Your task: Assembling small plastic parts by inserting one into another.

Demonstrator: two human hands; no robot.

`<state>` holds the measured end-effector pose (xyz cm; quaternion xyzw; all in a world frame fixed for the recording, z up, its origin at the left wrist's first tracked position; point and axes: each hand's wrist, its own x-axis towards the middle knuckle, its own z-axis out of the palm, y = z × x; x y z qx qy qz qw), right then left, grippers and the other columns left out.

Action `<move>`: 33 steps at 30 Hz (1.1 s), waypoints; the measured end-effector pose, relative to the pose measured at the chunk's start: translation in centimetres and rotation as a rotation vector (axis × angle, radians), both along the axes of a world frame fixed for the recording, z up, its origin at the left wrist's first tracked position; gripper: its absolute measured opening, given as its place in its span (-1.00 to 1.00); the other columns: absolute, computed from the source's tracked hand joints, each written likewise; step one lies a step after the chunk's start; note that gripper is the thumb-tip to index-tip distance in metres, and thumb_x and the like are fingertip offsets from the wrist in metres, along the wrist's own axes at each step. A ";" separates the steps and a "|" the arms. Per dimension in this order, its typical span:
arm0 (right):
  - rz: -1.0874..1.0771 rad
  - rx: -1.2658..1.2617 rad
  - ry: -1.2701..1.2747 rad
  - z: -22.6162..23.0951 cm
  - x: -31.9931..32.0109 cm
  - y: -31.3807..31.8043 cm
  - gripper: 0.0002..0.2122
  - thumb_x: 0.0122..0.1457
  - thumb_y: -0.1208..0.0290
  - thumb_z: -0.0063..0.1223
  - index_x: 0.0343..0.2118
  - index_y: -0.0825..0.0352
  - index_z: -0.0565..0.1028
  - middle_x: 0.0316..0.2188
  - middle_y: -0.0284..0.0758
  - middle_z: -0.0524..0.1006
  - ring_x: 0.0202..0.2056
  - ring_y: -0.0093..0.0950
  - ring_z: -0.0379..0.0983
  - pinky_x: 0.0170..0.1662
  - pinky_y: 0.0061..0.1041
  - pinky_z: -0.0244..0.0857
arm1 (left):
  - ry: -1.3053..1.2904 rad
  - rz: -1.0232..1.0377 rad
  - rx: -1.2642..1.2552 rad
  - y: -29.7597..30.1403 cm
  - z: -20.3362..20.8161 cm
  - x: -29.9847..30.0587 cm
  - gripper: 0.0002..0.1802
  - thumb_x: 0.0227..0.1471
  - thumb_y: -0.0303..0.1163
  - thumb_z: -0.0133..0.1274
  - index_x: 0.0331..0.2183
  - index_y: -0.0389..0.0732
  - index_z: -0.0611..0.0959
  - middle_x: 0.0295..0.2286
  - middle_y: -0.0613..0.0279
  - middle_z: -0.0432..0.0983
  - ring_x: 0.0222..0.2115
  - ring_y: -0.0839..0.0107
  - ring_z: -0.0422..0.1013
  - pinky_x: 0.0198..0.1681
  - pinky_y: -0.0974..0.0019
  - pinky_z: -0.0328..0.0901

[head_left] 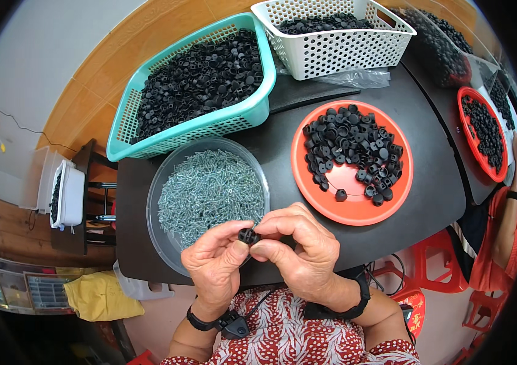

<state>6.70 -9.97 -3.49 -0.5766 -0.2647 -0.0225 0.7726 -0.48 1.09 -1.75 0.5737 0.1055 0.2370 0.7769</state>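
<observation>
Close to the table's near edge, both hands meet over the rim of a round clear tub (157, 240) heaped with small silvery screws (210, 194). My left hand (213, 271) pinches a small round black plastic part (247, 236) between thumb and fingertips. Against the upper side of that part, my right hand (307, 249) pinches a small screw (255, 224), mostly covered by the fingers. To the right of the tub lies a red plate (337, 210) bearing many black plastic caps (350, 137), with a bare patch near its front.
A teal basket (210, 126) full of black parts stands behind the tub, beside a white perforated basket (343, 55). Flat plastic film (362, 78) lies under the latter. Further right are another red tray (502, 176) and a co-worker's arm (506, 225). Red stools (435, 264) stand below.
</observation>
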 end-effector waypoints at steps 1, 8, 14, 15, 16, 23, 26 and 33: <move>0.000 0.000 0.001 0.0 -0.1 0.0 -0.79 -0.21 0.72 0.17 -0.42 0.43 0.52 -0.47 -0.27 0.51 -0.48 -0.45 0.36 -0.44 -0.53 0.26 | 0.006 0.004 0.017 0.1 -0.1 0.0 -0.65 -0.06 -0.54 0.19 -0.20 -0.50 0.55 -0.35 0.06 0.54 -0.40 0.45 0.46 -0.34 0.47 0.38; -0.013 0.001 -0.019 -0.4 0.1 0.3 -0.81 -0.18 0.69 0.18 -0.42 0.41 0.53 -0.48 -0.29 0.50 -0.44 -0.43 0.36 -0.40 -0.51 0.26 | 0.067 0.022 0.039 0.4 -0.2 0.0 -0.64 -0.06 -0.49 0.20 -0.21 -0.50 0.56 -0.37 0.11 0.54 -0.44 0.54 0.42 -0.43 0.55 0.28; -0.037 -0.059 -0.044 -0.3 0.3 0.2 -0.83 -0.17 0.65 0.19 -0.42 0.41 0.53 -0.50 -0.30 0.49 -0.45 -0.42 0.36 -0.41 -0.50 0.25 | 0.078 0.015 0.028 0.1 0.1 0.2 -0.65 -0.06 -0.50 0.19 -0.21 -0.50 0.56 -0.40 0.11 0.55 -0.49 0.53 0.42 -0.41 0.54 0.29; -0.039 -0.063 -0.041 -0.3 0.3 0.3 -0.83 -0.16 0.64 0.20 -0.43 0.41 0.53 -0.51 -0.30 0.48 -0.45 -0.42 0.36 -0.41 -0.50 0.25 | 0.077 0.017 0.028 0.2 0.0 0.2 -0.65 -0.06 -0.50 0.19 -0.21 -0.50 0.56 -0.40 0.11 0.55 -0.49 0.53 0.42 -0.41 0.54 0.29; -0.036 -0.063 -0.043 -0.4 0.3 0.3 -0.83 -0.16 0.64 0.20 -0.43 0.41 0.53 -0.51 -0.30 0.48 -0.45 -0.42 0.36 -0.41 -0.50 0.25 | 0.071 0.013 0.032 0.3 -0.1 0.1 -0.66 -0.05 -0.51 0.18 -0.21 -0.50 0.56 -0.40 0.11 0.55 -0.48 0.52 0.44 -0.40 0.54 0.31; -0.069 -0.104 -0.138 -0.7 0.5 0.4 -0.84 -0.17 0.62 0.22 -0.45 0.42 0.51 -0.53 -0.28 0.48 -0.49 -0.40 0.35 -0.46 -0.49 0.22 | 0.072 0.012 0.001 0.2 -0.2 0.1 -0.70 -0.02 -0.57 0.13 -0.21 -0.51 0.55 -0.41 0.06 0.54 -0.52 0.42 0.49 -0.40 0.49 0.37; -0.098 -0.121 -0.195 -0.7 0.5 0.5 -0.82 -0.19 0.62 0.24 -0.45 0.42 0.51 -0.53 -0.27 0.48 -0.51 -0.38 0.35 -0.47 -0.48 0.21 | 0.053 0.014 0.005 0.1 -0.1 0.0 -0.71 -0.01 -0.57 0.12 -0.20 -0.52 0.54 -0.41 0.04 0.54 -0.52 0.39 0.50 -0.40 0.45 0.40; -0.118 -0.126 -0.243 -0.8 0.4 0.7 -0.80 -0.20 0.61 0.27 -0.45 0.43 0.51 -0.54 -0.26 0.47 -0.53 -0.37 0.35 -0.49 -0.48 0.21 | 0.045 0.006 0.038 0.3 -0.3 -0.1 -0.70 0.01 -0.55 0.10 -0.19 -0.52 0.53 -0.41 0.03 0.54 -0.52 0.37 0.50 -0.40 0.43 0.41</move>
